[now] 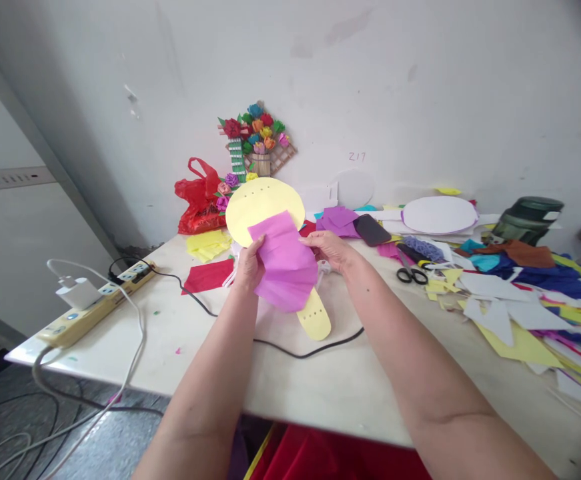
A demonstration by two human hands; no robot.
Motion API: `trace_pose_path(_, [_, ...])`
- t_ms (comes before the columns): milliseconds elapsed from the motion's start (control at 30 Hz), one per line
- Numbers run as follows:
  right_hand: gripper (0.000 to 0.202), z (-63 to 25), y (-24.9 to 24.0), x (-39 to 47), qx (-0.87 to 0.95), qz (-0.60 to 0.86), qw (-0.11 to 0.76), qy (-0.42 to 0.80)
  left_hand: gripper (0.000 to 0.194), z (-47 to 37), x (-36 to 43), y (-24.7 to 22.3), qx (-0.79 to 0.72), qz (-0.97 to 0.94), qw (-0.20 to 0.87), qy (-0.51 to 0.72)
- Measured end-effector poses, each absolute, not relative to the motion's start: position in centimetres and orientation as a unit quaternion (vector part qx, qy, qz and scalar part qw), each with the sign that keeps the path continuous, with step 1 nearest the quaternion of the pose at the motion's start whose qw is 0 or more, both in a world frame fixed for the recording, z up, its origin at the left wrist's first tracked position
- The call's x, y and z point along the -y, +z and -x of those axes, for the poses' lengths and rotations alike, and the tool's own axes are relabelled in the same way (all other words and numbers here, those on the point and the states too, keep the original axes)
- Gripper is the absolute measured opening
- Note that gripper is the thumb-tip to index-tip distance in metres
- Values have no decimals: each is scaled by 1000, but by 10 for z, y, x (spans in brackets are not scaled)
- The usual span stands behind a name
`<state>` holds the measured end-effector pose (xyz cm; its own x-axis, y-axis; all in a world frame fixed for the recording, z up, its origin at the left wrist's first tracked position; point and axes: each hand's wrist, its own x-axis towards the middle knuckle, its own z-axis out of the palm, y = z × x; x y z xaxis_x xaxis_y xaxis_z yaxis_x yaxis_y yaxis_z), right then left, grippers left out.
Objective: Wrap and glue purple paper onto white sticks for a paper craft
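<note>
A sheet of purple crepe paper (286, 267), lightly creased, is stretched between both hands above the table. My left hand (251, 265) is closed on its left edge, thumb on top. At the upper right edge, my right hand (331, 249) pinches the same sheet, its fingertips partly hidden. Behind the sheet is a pale yellow round paper piece (263, 197) with a row of small holes. Below the sheet shows a rounded yellow strip (316, 319), also with holes; whether the two yellow parts are joined is hidden.
A power strip (95, 303) lies at the left, and a black cable (297, 355) crosses the table. Scissors (411, 273), paper scraps (515, 313) and a dark green bottle (529, 220) are at the right. A red plastic bag (197, 200) and paper flowers (263, 130) stand behind.
</note>
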<state>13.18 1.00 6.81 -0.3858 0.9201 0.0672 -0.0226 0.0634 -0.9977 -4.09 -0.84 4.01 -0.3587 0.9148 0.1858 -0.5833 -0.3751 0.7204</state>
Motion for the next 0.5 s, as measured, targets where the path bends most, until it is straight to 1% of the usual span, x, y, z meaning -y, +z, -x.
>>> trace_pose_path(167, [25, -133, 65, -10, 611, 394, 392, 563, 34, 42, 4, 36, -272, -289, 499, 770])
trace_pose_path(367, [21, -133, 64, -11, 619, 405, 390, 548, 37, 40, 5, 36, -262, -285, 498, 776])
trace_pose_path(500, [15, -134, 62, -14, 629, 417, 380, 535, 35, 38, 7, 38, -281, -295, 506, 760])
